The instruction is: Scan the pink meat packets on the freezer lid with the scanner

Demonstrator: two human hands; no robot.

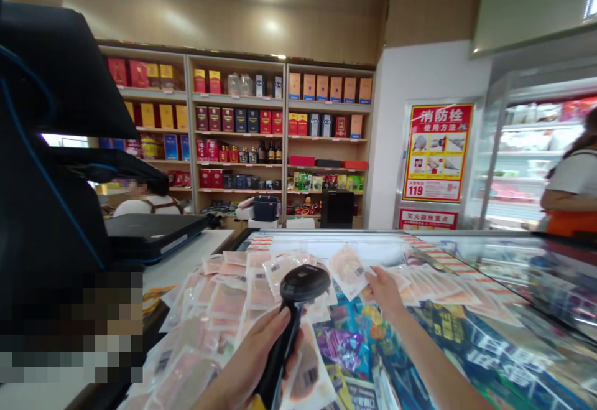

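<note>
While the left hand [261, 343] grips a black scanner [305, 282], the right hand [386, 293] kinda pinches a packet [346, 272] by the edge.

Smooth plastic scanner [298, 292], shiny clear-film packets [228, 301], crinkled glossy purple wrapper [342, 349], smooth wood-look upper wall [224, 9].

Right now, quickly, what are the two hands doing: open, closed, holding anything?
Left hand: closed around the handle of a black scanner.
Right hand: closed, pinching the edge of a clear packet.
</note>
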